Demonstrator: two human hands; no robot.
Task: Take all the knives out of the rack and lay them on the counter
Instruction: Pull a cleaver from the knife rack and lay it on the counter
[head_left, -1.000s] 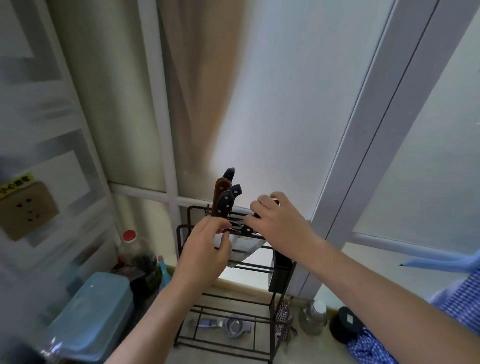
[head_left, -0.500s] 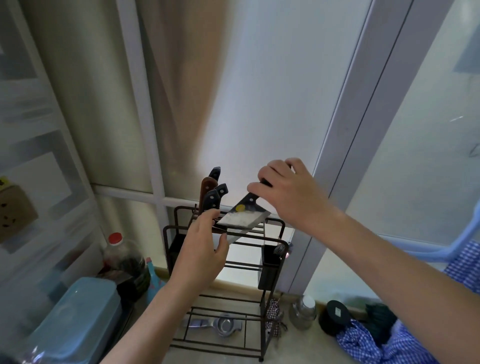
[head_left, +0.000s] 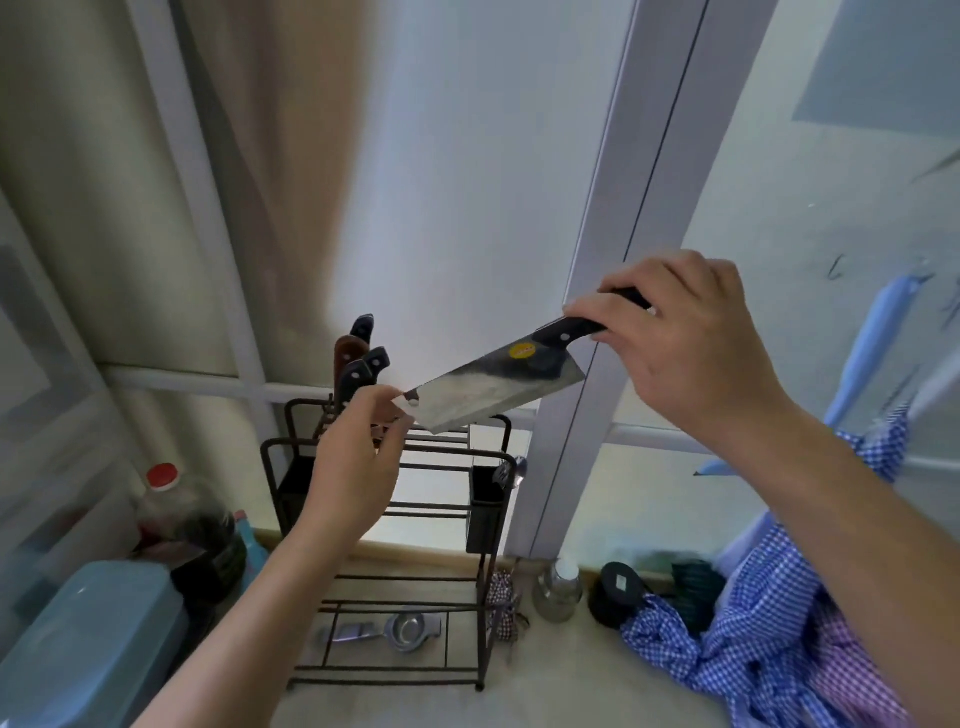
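Observation:
My right hand (head_left: 691, 343) grips the black handle of a cleaver (head_left: 493, 387), held in the air above the dark wire rack (head_left: 488, 519). The broad blade carries a yellow sticker and slants down to the left. My left hand (head_left: 353, 462) touches the blade's lower corner with its fingertips, in front of the rack's top rail. Several knife handles (head_left: 358, 358), black and brown, still stand upright in the rack's back left slot.
A red-capped dark bottle (head_left: 182, 514) and a blue lidded bin (head_left: 88, 644) stand left of the rack. A metal strainer (head_left: 400, 631) lies on the rack's bottom shelf. A jar (head_left: 558, 592), a black tin (head_left: 618, 595) and checked blue cloth (head_left: 769, 644) lie on the beige counter (head_left: 545, 686) to the right.
My right hand has drawn the cleaver up and out of the rack and moved it to the right. My left hand stays at the rack top, now touching the blade's corner.

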